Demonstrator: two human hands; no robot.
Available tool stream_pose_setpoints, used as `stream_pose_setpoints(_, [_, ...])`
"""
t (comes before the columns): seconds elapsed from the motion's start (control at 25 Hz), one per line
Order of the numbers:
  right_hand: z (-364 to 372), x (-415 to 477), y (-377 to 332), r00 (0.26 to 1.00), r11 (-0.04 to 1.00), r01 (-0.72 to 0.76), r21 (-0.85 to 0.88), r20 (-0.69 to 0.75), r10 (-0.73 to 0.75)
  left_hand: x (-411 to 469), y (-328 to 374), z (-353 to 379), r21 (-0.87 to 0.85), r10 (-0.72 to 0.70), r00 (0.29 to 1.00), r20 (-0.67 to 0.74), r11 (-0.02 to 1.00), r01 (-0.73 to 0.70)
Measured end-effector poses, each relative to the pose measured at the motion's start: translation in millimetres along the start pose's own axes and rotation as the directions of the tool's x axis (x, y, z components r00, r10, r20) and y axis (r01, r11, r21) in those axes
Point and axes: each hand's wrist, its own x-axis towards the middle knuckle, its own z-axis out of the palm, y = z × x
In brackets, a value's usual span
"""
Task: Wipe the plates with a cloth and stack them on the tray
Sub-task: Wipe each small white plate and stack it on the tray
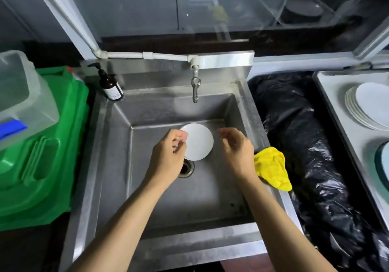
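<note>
Over the steel sink [117, 166], my left hand [168, 155] holds a small white plate [199, 142] by its left edge, just above the drain. My right hand [236, 147] hovers to the right of the plate with loosely curled fingers, holding nothing and not touching it. A yellow cloth [271, 169] lies crumpled on the sink's right rim, just behind my right wrist. At the far right a grey tray [330, 107] carries a stack of white plates [366, 107] and a teal-rimmed dish [382, 164] cut off by the frame edge.
A tap [195, 86] hangs over the back of the sink, with a dark pump bottle [110, 86] at the back left corner. A green bin [42, 145] and a clear plastic box [19, 94] stand on the left. Black plastic sheeting [299, 128] fills the gap between sink and tray.
</note>
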Motion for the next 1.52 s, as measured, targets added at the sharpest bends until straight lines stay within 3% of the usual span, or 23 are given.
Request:
stream_pose_setpoints(0.28, [47.9, 38.6, 60.0, 0.996, 0.997, -0.069, -0.023, 0.058, 0.070, 41.1, -59.5, 29.8, 0.042, -0.064, 0.998, -0.009, 0.997, 0.064])
stream_pose_setpoints(0.76, [164.2, 120.5, 222.1, 0.973, 0.974, -0.209, -0.090, 0.078, 0.216, 108.9, -230.5, 108.0, 0.097, -0.228, 0.972, -0.059, 0.968, 0.233])
stream_pose_setpoints(1.12, [214.5, 153.7, 286.3, 0.957, 0.954, -0.286, -0.095, 0.026, 0.289, 152.5, -295.5, 148.9, 0.286, -0.394, 0.915, 0.086, 0.890, 0.356])
stream_pose_setpoints(1.52, [220.5, 162.7, 285.8, 0.917, 0.917, -0.399, -0.022, -0.032, 0.398, 160.1, -293.2, 161.4, -0.012, -0.538, 0.839, 0.078, 0.841, 0.541])
